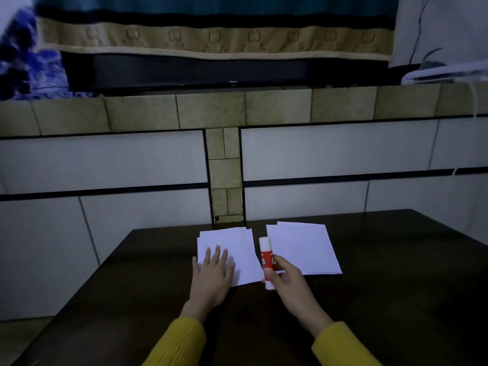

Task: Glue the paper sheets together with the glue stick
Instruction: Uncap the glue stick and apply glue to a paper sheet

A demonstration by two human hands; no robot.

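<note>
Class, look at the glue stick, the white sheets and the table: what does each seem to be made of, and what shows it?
Glue stick: probably smooth plastic, a white tube with a red label.
White sheets: thin matt paper, lying flat with sharp edges.
Table: dark and faintly glossy, possibly varnished wood or laminate; no grain visible.

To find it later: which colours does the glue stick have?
The glue stick is white with a red label band, seen in the head view, held by the right hand.

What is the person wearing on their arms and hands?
Both arms wear long yellow knitted sleeves with ribbed cuffs ending at the wrists: the left sleeve and the right sleeve. The left hand and right hand are bare, with no gloves, rings or watch showing.
</note>
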